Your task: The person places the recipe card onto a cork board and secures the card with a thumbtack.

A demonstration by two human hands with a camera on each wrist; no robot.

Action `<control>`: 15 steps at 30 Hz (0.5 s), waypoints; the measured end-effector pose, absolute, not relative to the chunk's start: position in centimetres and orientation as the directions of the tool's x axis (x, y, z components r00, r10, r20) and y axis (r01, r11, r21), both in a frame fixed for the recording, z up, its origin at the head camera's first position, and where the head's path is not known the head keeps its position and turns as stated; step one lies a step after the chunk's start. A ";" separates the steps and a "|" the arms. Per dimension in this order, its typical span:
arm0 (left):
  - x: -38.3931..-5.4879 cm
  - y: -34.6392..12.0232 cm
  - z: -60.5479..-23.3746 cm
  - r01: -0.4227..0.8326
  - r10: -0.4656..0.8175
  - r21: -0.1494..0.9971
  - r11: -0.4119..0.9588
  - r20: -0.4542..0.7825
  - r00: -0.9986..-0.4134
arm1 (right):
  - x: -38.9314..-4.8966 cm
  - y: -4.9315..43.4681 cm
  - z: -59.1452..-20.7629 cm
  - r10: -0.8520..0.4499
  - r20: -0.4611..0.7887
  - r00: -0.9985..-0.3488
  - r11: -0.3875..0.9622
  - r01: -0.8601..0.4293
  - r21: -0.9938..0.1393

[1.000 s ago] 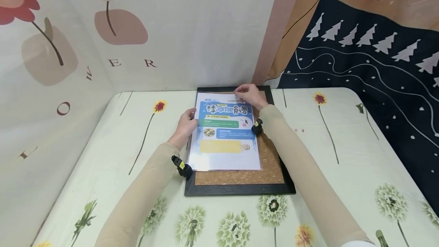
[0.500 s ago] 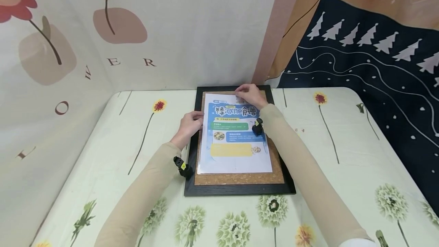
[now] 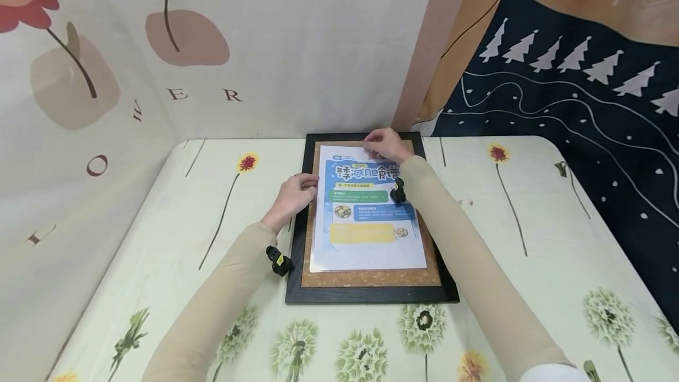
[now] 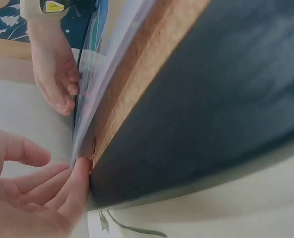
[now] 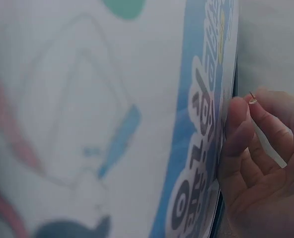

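A laminated poster (image 3: 366, 255) with a blue heading, green and blue bars and a yellow box lies on a cork board (image 3: 361, 279) in a black frame (image 3: 371, 295). Cork shows along its left and bottom edges. My left hand (image 3: 290, 196) touches the poster's left edge with its fingertips; in the left wrist view the thumb (image 4: 34, 152) stands apart from the fingers. At the top right of the poster, my right hand (image 3: 387, 145) pinches a small thumbtack (image 5: 253, 99) between thumb and fingertip, its metal point sticking out. The right forearm hides part of the poster's right side.
The board lies on a table with a flower-print cloth (image 3: 223, 317), its far edge close to the pale wall curtain (image 3: 318, 63). A dark curtain with white trees (image 3: 573, 111) hangs at the right. Black wrist cameras (image 3: 278, 261) sit on both sleeves.
The poster has slid to the right and slightly down over the cork, uncovering its left strip. My left hand has followed along the edge. The right hand has stayed near the top.
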State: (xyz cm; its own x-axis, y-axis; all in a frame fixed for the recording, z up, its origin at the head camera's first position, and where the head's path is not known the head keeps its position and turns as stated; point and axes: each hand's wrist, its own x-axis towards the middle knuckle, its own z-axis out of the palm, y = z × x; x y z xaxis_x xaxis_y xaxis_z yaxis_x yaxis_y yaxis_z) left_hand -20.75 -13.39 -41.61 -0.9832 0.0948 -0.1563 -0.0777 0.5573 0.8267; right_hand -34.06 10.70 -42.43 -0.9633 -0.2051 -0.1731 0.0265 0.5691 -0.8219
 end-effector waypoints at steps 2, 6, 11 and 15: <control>-20.7 -13.5 -41.6 -0.054 0.106 0.812 0.581 -0.141 -0.984 | -34.2 10.6 -42.5 -0.208 -0.180 -0.961 0.573 0.029 -0.819; -20.5 -13.6 -41.6 -0.001 0.118 0.774 0.633 -0.097 -0.988 | -34.5 10.3 -42.6 -0.223 -0.184 -0.957 0.572 0.024 -0.820; -20.7 -14.0 -41.7 0.122 0.199 0.678 0.725 -0.036 -0.979 | -34.9 9.9 -42.7 -0.236 -0.177 -0.956 0.572 0.011 -0.820; -21.1 -14.3 -42.1 0.219 0.321 0.554 0.803 -0.092 -0.943 | -35.1 9.6 -42.7 -0.223 -0.171 -0.960 0.575 0.013 -0.818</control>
